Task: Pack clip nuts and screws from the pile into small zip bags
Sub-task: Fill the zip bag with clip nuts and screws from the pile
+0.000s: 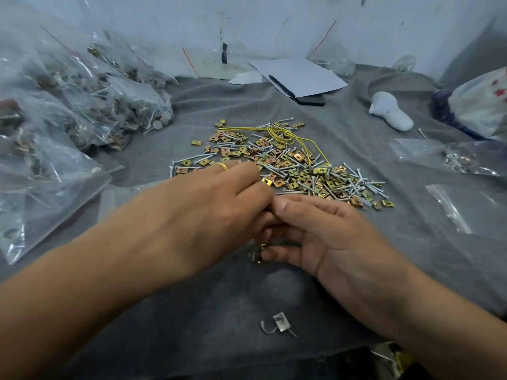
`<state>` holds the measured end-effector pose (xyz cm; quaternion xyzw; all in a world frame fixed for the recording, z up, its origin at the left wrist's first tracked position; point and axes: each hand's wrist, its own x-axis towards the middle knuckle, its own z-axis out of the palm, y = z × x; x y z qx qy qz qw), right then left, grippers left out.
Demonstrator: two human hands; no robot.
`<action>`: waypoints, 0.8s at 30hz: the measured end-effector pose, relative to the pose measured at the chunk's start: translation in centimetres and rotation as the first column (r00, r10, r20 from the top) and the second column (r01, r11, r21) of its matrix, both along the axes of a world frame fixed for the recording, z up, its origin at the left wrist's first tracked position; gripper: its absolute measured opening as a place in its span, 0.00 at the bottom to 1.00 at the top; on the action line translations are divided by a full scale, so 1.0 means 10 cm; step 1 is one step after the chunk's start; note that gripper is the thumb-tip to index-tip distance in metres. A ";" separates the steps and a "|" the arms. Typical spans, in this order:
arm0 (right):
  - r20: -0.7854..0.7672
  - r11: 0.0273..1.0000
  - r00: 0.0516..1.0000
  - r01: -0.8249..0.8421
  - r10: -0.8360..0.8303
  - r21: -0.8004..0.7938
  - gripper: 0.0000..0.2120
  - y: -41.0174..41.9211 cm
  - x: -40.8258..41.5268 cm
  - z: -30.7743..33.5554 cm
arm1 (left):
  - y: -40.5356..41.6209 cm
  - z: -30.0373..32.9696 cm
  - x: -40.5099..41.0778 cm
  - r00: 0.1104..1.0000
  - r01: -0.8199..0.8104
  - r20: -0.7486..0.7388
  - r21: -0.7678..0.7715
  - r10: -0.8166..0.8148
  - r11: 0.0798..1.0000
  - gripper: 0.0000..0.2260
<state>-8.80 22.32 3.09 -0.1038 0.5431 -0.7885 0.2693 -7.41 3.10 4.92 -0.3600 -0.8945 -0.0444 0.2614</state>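
Left hand point(208, 204) fingers curled at the near edge of the pile point(282, 163); grasp contents hidden. Right hand point(315, 231) cupped against it, clip nuts point(258, 256) at its lower fingertips; hold uncertain.

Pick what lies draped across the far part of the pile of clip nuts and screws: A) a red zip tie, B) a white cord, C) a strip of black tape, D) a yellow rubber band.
D: a thin yellow rubber band loops over the far edge of the pile of clip nuts and screws on the grey cloth.
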 end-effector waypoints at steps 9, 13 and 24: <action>-0.064 0.999 0.998 -0.007 0.010 0.047 0.10 0.01 -0.01 0.00 | 0.01 0.05 0.05 0.998 0.010 0.068 0.030 -0.012 0.999 0.16; -0.059 0.999 0.998 -0.013 0.015 0.044 0.09 0.02 -0.01 0.01 | 0.02 0.06 0.06 0.995 0.004 0.097 0.033 -0.007 0.999 0.16; -0.286 0.995 0.957 0.078 -0.059 0.055 0.10 0.12 -0.05 0.05 | -0.06 0.03 0.12 0.993 -0.048 0.114 0.296 0.015 0.954 0.17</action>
